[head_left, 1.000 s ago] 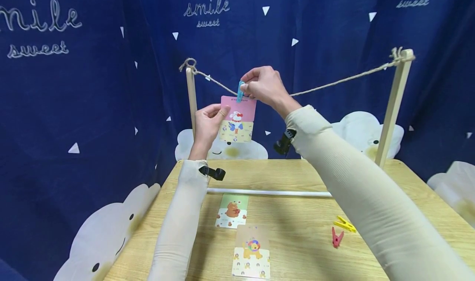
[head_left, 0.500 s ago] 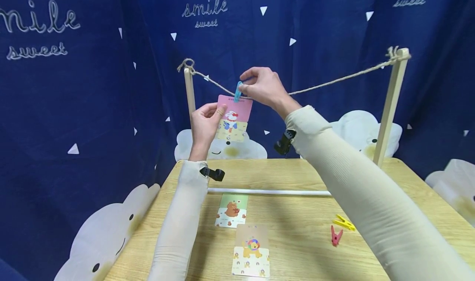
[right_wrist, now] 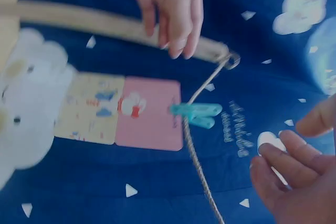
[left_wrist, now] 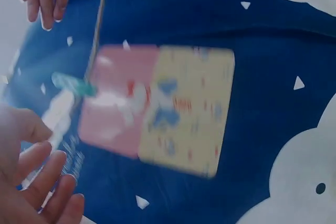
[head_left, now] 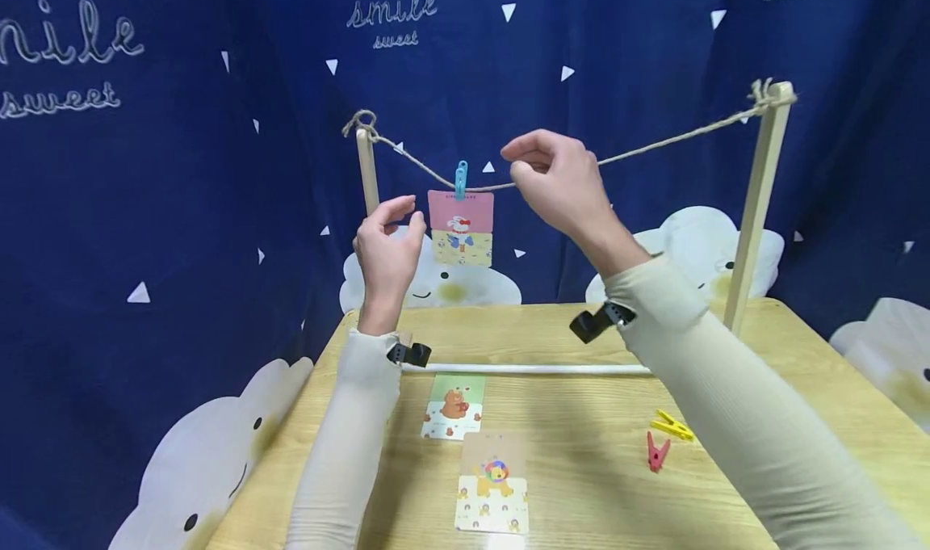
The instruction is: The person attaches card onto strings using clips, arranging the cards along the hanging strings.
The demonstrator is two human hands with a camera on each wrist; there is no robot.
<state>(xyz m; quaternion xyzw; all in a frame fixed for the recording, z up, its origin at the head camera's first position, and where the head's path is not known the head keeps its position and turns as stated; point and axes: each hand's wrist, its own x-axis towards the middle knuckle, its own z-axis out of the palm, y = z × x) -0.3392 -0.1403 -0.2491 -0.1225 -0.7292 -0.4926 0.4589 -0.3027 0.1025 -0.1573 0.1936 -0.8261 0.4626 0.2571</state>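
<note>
A pink and yellow rabbit card hangs from the rope, clipped at its top edge by a blue clothespin. My left hand is just left of the card, apart from it, fingers loosely bent around nothing. To the right of the clothespin my right hand hovers in front of the rope with nothing in its fingers. In the right wrist view the clothespin straddles the rope and bites the card's pink end. The left wrist view shows the card blurred, free of both hands.
On the wooden table lie a bear card and a lion card. A yellow clothespin and a red clothespin are at right. A white bar crosses between the wooden posts.
Both hands have let go: the left of the card, moving left, and the right of the blue clothespin, moving right. The card now hangs from the rope by the clothespin.
</note>
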